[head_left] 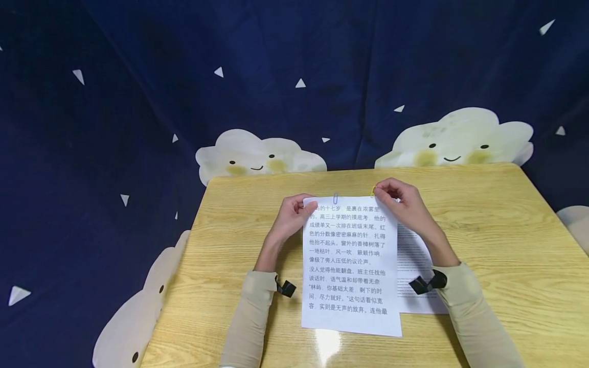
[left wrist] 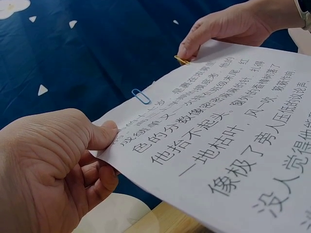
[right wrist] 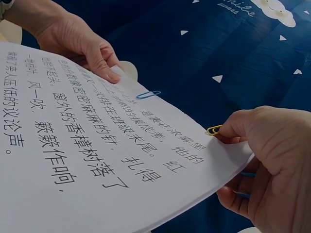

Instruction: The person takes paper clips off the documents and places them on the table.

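My left hand (head_left: 291, 217) pinches the printed sheets (head_left: 350, 266) at frame centre; my right hand (head_left: 401, 203) pinches a yellow paperclip (right wrist: 214, 129) onto their top edge. If the sheets shift, I judge the clip could skew or crease the corner.

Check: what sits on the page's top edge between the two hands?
A blue paper clip, between left hand and right hand; clearest in both wrist views.
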A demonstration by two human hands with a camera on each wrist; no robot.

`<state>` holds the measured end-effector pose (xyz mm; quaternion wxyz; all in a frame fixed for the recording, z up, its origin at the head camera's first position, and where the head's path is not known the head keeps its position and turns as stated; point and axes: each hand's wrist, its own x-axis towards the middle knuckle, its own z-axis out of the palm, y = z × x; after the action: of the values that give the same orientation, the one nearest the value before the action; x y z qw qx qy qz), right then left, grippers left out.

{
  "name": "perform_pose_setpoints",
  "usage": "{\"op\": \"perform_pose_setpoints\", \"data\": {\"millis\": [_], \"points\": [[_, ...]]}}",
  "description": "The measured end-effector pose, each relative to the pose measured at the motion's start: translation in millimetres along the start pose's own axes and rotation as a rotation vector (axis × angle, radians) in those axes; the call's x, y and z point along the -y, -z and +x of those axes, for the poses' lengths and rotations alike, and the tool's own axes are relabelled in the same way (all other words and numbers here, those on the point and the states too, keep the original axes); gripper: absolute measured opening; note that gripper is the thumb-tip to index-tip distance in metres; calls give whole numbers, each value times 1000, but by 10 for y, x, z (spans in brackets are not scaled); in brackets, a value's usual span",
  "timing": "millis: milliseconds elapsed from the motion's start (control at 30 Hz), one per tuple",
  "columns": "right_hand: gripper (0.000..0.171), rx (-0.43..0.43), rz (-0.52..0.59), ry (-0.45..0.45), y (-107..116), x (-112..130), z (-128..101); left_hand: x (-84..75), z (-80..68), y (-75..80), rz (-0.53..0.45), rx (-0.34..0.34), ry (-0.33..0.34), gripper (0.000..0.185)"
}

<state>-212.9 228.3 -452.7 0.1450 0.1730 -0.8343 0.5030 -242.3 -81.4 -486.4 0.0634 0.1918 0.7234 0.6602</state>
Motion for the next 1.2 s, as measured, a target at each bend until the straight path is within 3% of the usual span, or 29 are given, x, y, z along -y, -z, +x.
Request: {"op": "perform_pose_setpoints", "data": {"millis": [1200], "points": [[17,9,-49,-39,169,-18,5,18,10,19,9,-5,1,17]]}}
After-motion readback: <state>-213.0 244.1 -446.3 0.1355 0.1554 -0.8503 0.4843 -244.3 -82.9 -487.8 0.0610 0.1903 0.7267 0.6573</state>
